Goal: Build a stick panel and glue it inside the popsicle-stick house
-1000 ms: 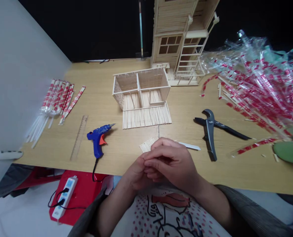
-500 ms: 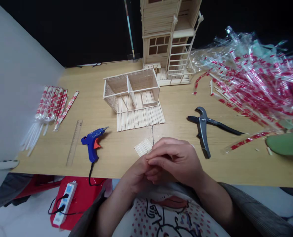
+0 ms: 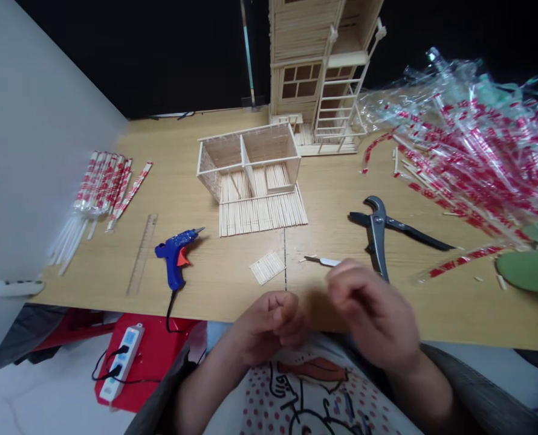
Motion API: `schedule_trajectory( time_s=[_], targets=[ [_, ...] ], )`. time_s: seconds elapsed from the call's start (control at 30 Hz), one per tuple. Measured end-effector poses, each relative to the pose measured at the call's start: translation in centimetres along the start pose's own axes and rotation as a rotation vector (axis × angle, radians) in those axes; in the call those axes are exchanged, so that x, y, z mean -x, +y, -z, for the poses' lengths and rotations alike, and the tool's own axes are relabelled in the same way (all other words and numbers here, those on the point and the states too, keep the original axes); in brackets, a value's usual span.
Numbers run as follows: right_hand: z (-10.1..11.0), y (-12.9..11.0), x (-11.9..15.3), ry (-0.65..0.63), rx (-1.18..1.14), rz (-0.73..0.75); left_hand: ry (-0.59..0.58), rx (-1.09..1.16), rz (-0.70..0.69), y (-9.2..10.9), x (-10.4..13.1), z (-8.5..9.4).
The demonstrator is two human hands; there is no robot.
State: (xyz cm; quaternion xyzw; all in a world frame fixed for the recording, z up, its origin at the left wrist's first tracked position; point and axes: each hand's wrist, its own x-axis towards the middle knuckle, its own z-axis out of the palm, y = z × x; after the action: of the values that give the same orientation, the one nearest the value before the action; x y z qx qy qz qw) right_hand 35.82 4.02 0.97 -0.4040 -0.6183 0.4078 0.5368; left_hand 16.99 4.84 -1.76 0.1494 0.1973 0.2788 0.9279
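Observation:
My left hand is closed at the table's front edge, its fingers curled together; anything inside is too small to make out. To its right, my right hand is raised and blurred with its fingers bent, so what it holds cannot be told. A small panel of thin sticks lies just above my left hand. Near my right fingertips lies a knife beside small stick pieces. Behind the panel stands a roofless two-room stick model on a slatted floor.
On the left are a blue glue gun, a clear ruler and wrapped sticks. Grey cutters lie right, before a heap of red-and-clear wrappers. A taller stick house stands at the back.
My hands have come apart; the right one has moved right and is blurred. The small panel and the knife are now uncovered. The whole view has shifted slightly.

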Motion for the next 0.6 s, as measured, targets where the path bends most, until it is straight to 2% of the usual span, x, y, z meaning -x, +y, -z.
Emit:
schedule_trajectory(
  time_s=[0.07,0.1,0.13,0.23,0.27,0.3,0.33,0.37,0.43,0.5,0.6],
  targets=[
    [1.9,0.0,0.9,0.155,-0.040,-0.097,0.027,0.089,-0.072,0.3,0.3,0.1],
    [2.8,-0.1,1.2,0.151,-0.026,-0.142,0.062,0.123,-0.098,0.5,0.5,0.2],
    [3.7,-0.2,1.5,0.064,0.028,-0.185,0.099,0.148,-0.113,0.8,0.6,0.3],
    [5.0,-0.8,1.8,-0.392,0.268,-0.307,0.153,0.163,-0.123,1.7,0.7,0.7],
    [4.9,-0.9,1.9,-0.505,0.327,-0.335,0.155,0.153,-0.129,1.9,0.7,0.8],
    [4.7,-1.0,1.9,-0.560,0.367,-0.357,0.149,0.140,-0.139,2.1,0.6,0.8],
    [4.2,-1.0,1.9,-0.556,0.389,-0.371,0.140,0.125,-0.149,2.2,0.6,0.8],
    [3.6,-1.0,1.9,-0.494,0.402,-0.370,0.129,0.111,-0.158,2.2,0.5,0.7],
    [2.3,-0.8,1.7,-0.279,0.409,-0.327,0.108,0.089,-0.167,2.1,0.5,0.5],
    [1.1,-0.6,1.2,-0.085,0.409,-0.228,0.096,0.084,-0.163,1.9,0.5,0.3],
    [-0.2,-0.2,0.3,0.038,0.404,-0.026,0.091,0.108,-0.142,1.6,0.6,0.1]
  ],
)
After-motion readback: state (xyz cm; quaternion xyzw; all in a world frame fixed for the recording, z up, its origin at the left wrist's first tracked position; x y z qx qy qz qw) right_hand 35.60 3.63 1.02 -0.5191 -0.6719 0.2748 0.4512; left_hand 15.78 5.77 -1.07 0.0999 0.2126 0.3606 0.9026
